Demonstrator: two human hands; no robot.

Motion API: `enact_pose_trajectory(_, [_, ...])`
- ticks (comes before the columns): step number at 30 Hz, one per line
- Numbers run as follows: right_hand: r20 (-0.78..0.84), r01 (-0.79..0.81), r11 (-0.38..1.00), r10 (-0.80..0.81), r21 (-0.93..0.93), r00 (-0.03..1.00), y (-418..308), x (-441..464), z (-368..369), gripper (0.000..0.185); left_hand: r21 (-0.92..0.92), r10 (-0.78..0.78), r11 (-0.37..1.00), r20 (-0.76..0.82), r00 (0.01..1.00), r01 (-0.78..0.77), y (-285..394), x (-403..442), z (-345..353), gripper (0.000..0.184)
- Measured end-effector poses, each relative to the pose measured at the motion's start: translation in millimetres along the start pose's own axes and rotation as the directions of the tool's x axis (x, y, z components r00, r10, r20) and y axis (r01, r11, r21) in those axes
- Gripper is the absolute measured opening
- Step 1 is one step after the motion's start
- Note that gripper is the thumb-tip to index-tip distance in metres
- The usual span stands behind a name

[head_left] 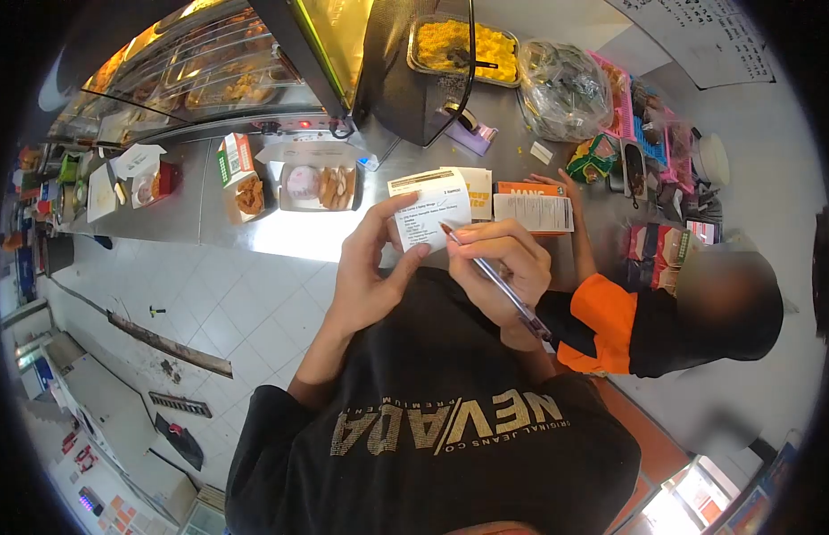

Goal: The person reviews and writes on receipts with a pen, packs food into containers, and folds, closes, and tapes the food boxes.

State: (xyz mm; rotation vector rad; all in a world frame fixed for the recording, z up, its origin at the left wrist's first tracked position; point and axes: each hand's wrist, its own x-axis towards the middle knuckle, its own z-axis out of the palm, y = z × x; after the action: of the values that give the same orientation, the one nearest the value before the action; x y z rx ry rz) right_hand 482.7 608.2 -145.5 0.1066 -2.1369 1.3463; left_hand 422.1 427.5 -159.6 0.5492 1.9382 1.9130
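Note:
A small white printed slip [419, 227] is held up over the counter's front edge by my left hand [365, 267], its thumb and fingers closed on the slip's left side. A pen [503, 287] sits between the fingers of my right hand [512, 259], its tip close to the printed lines. Just behind the slip stands a white and yellow box [474, 192]. To its right is an orange and white box [532, 210] with a printed label.
Open food boxes [313, 178] line the metal counter [334, 227] at left, below a glass display case [191, 80]. A yellow food tray [463, 46], a tape dispenser [468, 132] and a plastic bag [568, 94] lie behind. At right, a person in black and orange [646, 325] reaches toward the counter.

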Motion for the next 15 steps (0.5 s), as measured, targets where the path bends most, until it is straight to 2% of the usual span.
enact_pose_trajectory(4, [0.028,0.089,0.995,-0.088,-0.043,0.996,0.7,4.3,5.0,0.025,-0.010,-0.008,1.000,0.013,1.000,0.008,2.1,1.2,-0.4,0.058])
enact_pose_trajectory(11, [-0.070,0.080,0.989,-0.089,-0.122,0.994,-0.3,9.7,3.5,0.025,0.065,-0.054,0.996,-0.013,0.998,0.055,5.2,2.6,-1.6,0.056])
enact_pose_trajectory(15, [-0.065,0.044,0.992,-0.052,-0.122,0.997,-2.3,10.1,2.7,0.024,0.006,-0.040,0.999,0.038,0.999,0.040,1.9,5.1,-2.7,0.056])
